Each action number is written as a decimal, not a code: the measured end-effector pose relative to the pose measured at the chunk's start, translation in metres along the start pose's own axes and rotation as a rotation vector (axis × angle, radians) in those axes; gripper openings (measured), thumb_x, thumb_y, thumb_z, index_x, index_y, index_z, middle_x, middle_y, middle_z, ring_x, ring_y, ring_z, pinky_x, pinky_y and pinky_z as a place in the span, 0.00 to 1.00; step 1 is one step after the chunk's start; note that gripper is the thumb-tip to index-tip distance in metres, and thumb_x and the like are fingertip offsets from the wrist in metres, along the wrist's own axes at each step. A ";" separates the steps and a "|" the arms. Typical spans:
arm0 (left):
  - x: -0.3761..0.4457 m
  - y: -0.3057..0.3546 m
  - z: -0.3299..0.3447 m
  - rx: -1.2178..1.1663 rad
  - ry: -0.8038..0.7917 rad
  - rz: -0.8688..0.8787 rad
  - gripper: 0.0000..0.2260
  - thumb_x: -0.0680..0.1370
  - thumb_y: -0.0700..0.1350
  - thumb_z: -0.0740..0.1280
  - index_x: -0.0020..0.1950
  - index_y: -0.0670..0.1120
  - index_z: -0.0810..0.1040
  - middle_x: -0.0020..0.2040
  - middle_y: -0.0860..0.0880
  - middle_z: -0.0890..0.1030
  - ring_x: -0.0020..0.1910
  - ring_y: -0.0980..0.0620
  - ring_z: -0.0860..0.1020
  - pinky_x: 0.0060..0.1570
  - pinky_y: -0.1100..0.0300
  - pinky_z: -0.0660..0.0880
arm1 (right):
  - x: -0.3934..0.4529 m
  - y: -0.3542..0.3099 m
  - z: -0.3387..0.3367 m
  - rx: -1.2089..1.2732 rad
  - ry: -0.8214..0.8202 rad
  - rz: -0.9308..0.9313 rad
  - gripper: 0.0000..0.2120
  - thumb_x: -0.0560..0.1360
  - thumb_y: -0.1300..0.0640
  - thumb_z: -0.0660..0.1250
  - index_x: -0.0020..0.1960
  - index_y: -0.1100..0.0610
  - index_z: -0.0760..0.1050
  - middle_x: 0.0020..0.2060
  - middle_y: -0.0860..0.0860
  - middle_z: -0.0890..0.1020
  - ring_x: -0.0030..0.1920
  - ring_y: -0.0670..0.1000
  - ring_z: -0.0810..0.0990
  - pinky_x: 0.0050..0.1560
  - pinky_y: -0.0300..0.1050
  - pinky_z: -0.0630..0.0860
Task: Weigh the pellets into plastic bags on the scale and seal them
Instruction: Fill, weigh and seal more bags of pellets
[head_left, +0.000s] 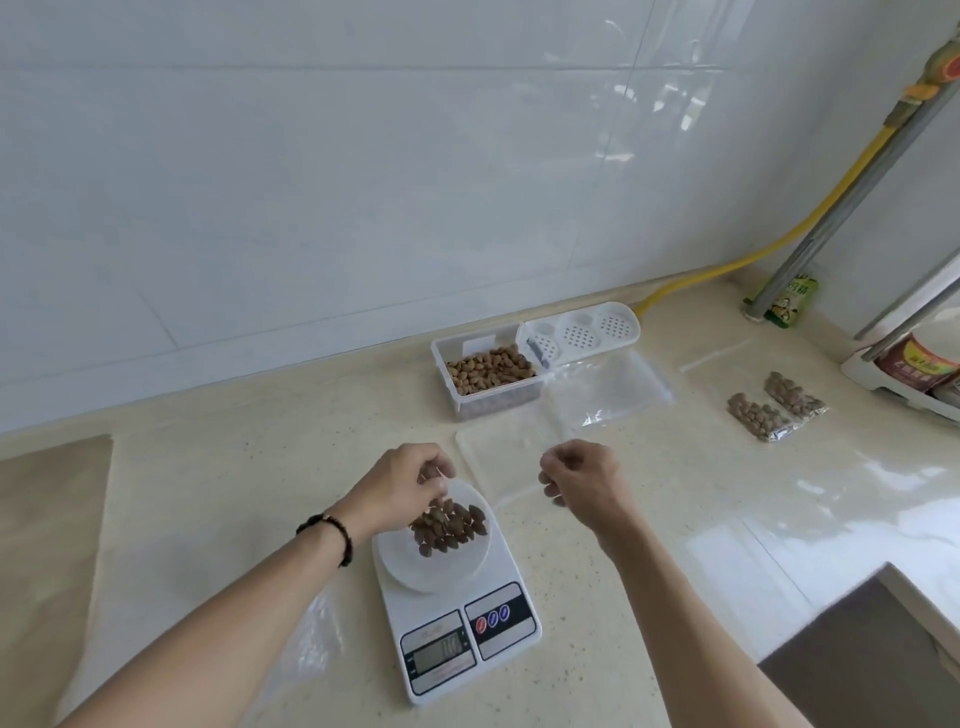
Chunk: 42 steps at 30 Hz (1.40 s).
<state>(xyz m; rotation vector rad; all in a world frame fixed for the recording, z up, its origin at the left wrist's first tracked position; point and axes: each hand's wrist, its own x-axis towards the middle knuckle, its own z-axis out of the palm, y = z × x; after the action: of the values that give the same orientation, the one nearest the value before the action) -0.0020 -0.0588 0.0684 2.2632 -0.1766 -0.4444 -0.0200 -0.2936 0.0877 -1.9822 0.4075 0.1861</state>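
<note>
The scale (457, 621) sits nearest, display facing the person, digits too blurred to read. On its pan stands a clear bag (449, 530) partly filled with pellets (451, 526). The left hand (402, 488) pinches the bag's rim, probably to keep the mouth upright. The right hand (582, 478) hovers beside it, fingers curled; whether it holds pellets cannot be told. Beyond lie empty bags (608, 392), the open bin (488, 376) within reach for refills, and two filled bags (774, 408) set aside right. Far jar labels are illegible.
</note>
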 end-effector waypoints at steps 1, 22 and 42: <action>0.001 -0.006 0.003 -0.010 0.000 -0.018 0.07 0.78 0.38 0.64 0.50 0.48 0.79 0.41 0.52 0.82 0.40 0.59 0.81 0.44 0.64 0.78 | 0.001 0.008 0.004 0.012 -0.002 0.040 0.04 0.78 0.62 0.66 0.46 0.60 0.80 0.39 0.57 0.84 0.36 0.50 0.81 0.40 0.45 0.80; -0.072 -0.094 0.030 0.797 0.188 0.180 0.29 0.82 0.59 0.46 0.76 0.43 0.62 0.75 0.43 0.66 0.77 0.43 0.58 0.74 0.43 0.55 | -0.026 0.015 0.065 -0.858 0.070 -0.515 0.33 0.78 0.39 0.42 0.78 0.54 0.58 0.79 0.54 0.58 0.79 0.56 0.48 0.76 0.56 0.41; -0.080 -0.093 0.041 0.797 0.206 0.195 0.31 0.82 0.62 0.42 0.77 0.42 0.60 0.76 0.43 0.62 0.77 0.43 0.55 0.73 0.43 0.53 | -0.040 0.013 0.058 -0.965 0.038 -0.526 0.31 0.81 0.41 0.42 0.80 0.53 0.50 0.80 0.54 0.50 0.79 0.53 0.41 0.75 0.55 0.33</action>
<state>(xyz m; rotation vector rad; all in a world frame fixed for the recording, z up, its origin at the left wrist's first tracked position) -0.0932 -0.0040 -0.0051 3.0056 -0.5386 -0.0176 -0.0585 -0.2380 0.0639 -2.9591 -0.2626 -0.0062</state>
